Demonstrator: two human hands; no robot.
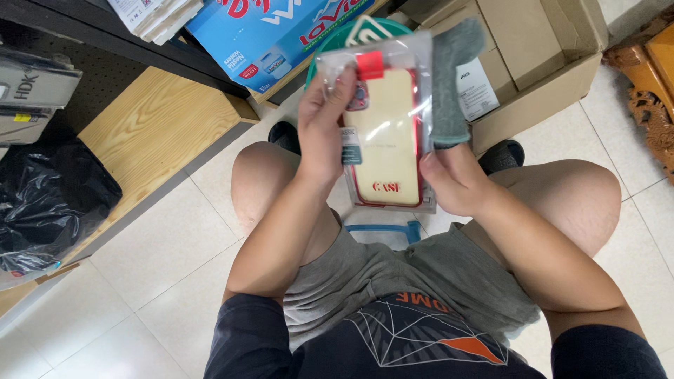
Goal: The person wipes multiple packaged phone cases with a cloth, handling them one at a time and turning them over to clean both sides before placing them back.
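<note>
Right now I see both hands raised above the knees, holding a clear plastic sleeve (393, 119) between them. Inside the sleeve sits a phone case (386, 137), cream-coloured on its broad face with a red rim and a red tab at its far end. Its long axis runs near to far, almost straight up the view, with the camera cut-out at the far-left corner and the red lettering at the near end.

My left hand (324, 130) is closed on the sleeve's left edge, thumb across the front face and the fingers curled behind. My right hand (455, 181) is clamped on the near-right corner of the sleeve, and the same hand pinches a grey cloth (449, 81) that stands up along the sleeve's right side, touching it.

Past the hands, on the far right, an open cardboard box (540, 84) lies on the tiled floor (175, 260); I can make out only brown flaps and a white label inside it. A green round rim (330, 45) shows just behind the sleeve, its contents hidden. On the far left a blue carton (274, 35) rests on a wooden shelf (154, 133), with a black plastic bag (49, 203) at the near left; what the bag holds I cannot tell.
</note>
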